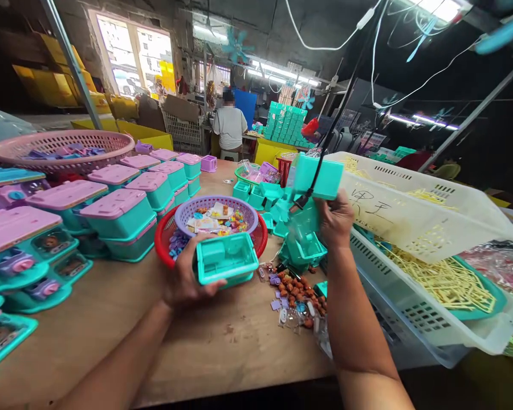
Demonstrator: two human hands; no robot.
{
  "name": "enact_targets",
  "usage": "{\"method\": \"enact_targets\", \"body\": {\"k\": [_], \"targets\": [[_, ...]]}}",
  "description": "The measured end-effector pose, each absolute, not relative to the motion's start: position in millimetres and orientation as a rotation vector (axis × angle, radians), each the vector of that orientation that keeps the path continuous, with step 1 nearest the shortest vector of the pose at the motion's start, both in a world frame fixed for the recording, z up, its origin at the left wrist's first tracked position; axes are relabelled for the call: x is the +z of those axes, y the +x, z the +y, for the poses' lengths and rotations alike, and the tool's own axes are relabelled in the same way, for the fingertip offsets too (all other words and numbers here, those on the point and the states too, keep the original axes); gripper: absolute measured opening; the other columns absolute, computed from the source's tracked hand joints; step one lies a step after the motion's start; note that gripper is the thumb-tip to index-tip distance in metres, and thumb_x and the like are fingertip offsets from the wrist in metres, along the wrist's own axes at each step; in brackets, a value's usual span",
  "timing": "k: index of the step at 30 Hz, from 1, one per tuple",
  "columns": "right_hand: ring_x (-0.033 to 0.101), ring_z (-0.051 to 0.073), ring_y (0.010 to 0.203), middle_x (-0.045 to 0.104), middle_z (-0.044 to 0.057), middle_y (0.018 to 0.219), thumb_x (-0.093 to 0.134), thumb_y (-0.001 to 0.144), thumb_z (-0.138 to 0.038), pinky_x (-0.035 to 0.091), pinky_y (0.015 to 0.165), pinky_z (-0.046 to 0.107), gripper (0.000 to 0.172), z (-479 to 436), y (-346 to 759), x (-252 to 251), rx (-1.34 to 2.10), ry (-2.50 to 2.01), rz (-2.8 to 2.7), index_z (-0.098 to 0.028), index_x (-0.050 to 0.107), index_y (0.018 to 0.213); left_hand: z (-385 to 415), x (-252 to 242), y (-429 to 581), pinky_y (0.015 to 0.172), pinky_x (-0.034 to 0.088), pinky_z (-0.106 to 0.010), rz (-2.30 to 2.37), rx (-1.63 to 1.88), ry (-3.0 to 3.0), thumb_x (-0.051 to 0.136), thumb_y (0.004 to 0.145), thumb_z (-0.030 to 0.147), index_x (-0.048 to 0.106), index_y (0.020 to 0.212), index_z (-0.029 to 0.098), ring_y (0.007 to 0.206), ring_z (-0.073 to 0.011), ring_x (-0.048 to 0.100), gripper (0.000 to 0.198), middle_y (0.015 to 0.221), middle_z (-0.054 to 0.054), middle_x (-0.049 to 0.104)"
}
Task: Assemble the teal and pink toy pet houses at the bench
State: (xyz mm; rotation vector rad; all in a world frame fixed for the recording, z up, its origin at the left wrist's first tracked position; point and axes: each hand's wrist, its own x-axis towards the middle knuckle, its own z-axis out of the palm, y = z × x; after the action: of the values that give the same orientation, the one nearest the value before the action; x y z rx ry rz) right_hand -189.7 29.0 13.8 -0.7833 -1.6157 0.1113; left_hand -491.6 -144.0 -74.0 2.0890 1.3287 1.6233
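Note:
My left hand is closed around a teal plastic box, tilted so its open top faces me. My right hand is raised and closed on another teal plastic box by its lower edge. Below that box is a loose pile of teal boxes, partly blurred. Behind the left-hand box, a lavender basket with small cards and colourful pieces sits in a red basket. Small brown pieces, purple bits and clear packets lie on the table between my forearms.
Stacked teal boxes with pink lids line the left of the wooden table. A pink basket stands behind them. White crates with yellow sticks crowd the right side. A thin dark rod hangs near my right hand. A person sits farther back.

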Motion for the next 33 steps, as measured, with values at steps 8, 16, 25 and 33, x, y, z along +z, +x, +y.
{"method": "enact_targets", "body": {"k": [8,16,25,33], "targets": [[0.055,0.013,0.075,0.057,0.002,0.089,0.063,0.086,-0.024,0.044,0.063,0.023,0.003,-104.1,-172.6,9.8,0.212,-0.649,-2.173,-0.022,0.064,0.085,-44.8,-67.4,-497.6,0.096,0.049,-0.044,1.382,1.766,2.009,0.073,0.065,0.048,0.052,0.116,0.015,0.107,-0.0289,0.06,0.065,0.113,-0.011,0.062],[0.06,0.016,0.078,0.066,0.004,0.097,0.051,0.094,-0.021,0.045,0.055,0.024,0.014,-140.2,-257.9,-77.8,-0.212,-0.596,-2.69,-0.026,0.065,0.091,-56.4,-48.3,-498.2,0.086,0.053,-0.041,1.337,1.803,1.841,0.072,0.065,0.049,0.054,0.113,0.016,0.094,-0.0253,0.063,0.061,0.105,-0.007,0.064],[0.044,0.032,0.123,0.052,0.016,0.13,0.062,0.086,-0.045,0.037,0.099,0.055,0.043,-80.3,-234.3,-81.6,-0.193,-1.215,-1.876,-0.022,0.059,0.122,-156.4,-56.4,-540.4,0.068,0.048,-0.027,1.349,2.074,1.51,0.073,0.067,0.05,0.057,0.114,0.018,0.077,-0.0164,0.056,0.059,0.091,-0.001,0.061],[0.044,0.032,0.111,0.063,0.014,0.107,0.053,0.087,-0.032,0.024,0.098,0.057,0.018,-74.2,-198.4,-90.7,-0.435,-1.642,-1.787,-0.017,0.063,0.091,-203.8,-90.8,-539.7,0.067,0.047,-0.027,1.474,2.071,1.304,0.071,0.069,0.049,0.056,0.115,0.02,0.075,-0.0159,0.055,0.056,0.089,0.0,0.06]]}}
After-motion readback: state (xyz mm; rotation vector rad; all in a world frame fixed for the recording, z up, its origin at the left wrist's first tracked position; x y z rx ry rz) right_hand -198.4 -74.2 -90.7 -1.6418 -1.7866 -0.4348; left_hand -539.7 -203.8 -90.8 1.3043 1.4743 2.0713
